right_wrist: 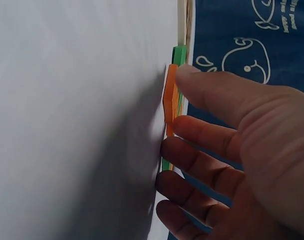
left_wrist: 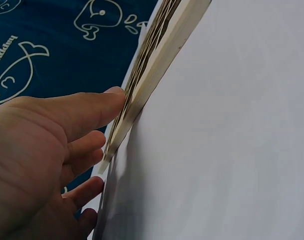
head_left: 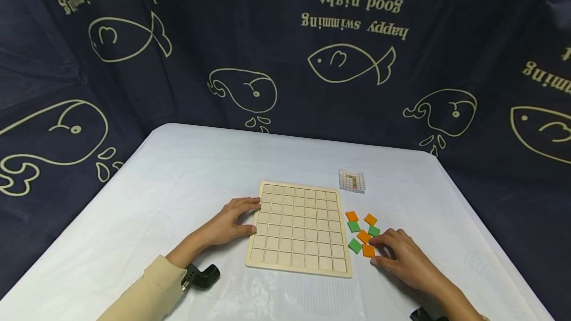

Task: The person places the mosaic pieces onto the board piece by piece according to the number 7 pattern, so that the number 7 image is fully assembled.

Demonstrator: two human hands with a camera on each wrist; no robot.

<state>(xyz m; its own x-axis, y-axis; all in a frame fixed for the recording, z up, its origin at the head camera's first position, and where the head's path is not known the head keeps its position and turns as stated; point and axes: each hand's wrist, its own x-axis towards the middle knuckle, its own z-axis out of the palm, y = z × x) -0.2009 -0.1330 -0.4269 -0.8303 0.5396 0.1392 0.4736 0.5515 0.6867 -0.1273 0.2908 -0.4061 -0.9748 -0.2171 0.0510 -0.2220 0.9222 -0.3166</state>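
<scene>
A square wooden grid board (head_left: 300,229) lies on the table. My left hand (head_left: 232,222) is at its left side, fingertips and thumb spread along the edge; the left wrist view shows the thumb (left_wrist: 104,106) right at the board's rim. On the other side, my right hand (head_left: 403,257) reaches over the nearest orange tile (head_left: 368,250), thumb and index finger apart at its two ends. In the right wrist view that orange tile (right_wrist: 170,95) stands between the thumb and the index fingertip. Other orange and green tiles lie just beyond, such as a green tile (head_left: 355,245).
A small printed card (head_left: 352,181) with a coloured grid pattern lies behind the tiles, past the board's far right corner. The white tabletop (head_left: 200,172) ends at a dark curtain (head_left: 285,38) with whale and fish drawings.
</scene>
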